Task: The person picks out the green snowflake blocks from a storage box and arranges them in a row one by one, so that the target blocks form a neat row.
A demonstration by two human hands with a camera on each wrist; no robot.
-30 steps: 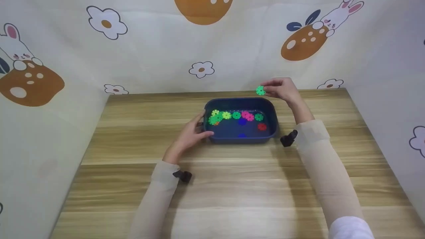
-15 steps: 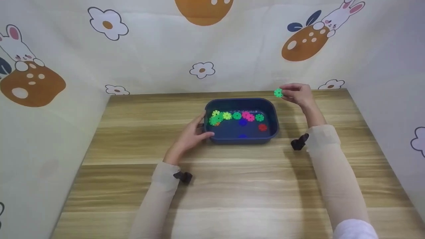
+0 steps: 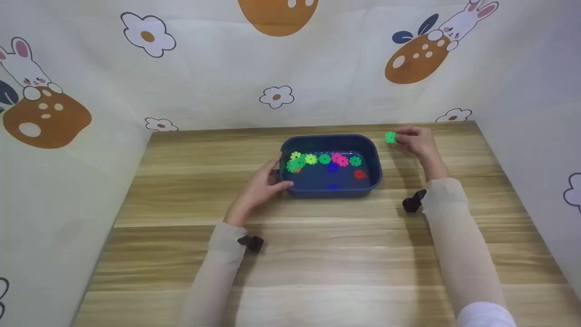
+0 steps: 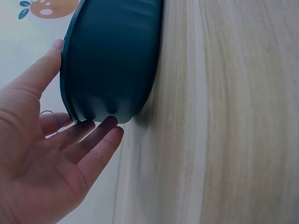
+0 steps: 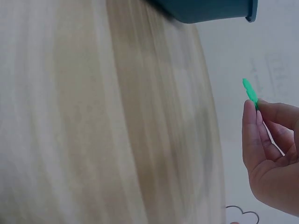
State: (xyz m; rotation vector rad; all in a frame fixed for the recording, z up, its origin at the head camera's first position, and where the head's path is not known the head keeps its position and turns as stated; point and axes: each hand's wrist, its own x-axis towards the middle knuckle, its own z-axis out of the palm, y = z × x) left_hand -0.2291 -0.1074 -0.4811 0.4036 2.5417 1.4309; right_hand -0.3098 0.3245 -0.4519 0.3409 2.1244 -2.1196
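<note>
A dark blue rectangular plastic tub (image 3: pixel 333 193) stands on the wooden table. My left hand (image 3: pixel 258 184) holds its left end, thumb at the near rim corner and fingers along the outer side. In the left wrist view the fingertips (image 4: pixel 110 121) touch the tub's outer wall. To the right of the tub, my right hand (image 3: pixel 417 141) pinches a green notched interlocking disc (image 3: pixel 390 137) between thumb and fingers. The right wrist view shows this disc (image 5: pixel 250 91) edge-on. Inside the tub lie several similar discs, among them yellow (image 3: pixel 311 159), pink (image 3: pixel 336 158), green (image 3: pixel 355 161), blue and red (image 3: pixel 359 174) ones.
The wood-grain table (image 3: pixel 317 259) reaches back to a patterned cloth wall (image 3: pixel 218 81) just behind the tub. Cloth also hangs on the left and right sides. Each sleeve cuff carries a small black camera mount (image 3: pixel 412 203).
My right hand has moved right, then lower, away from above the tub's back right corner, with the green disc still pinched. The left hand and tub have stayed in place.
</note>
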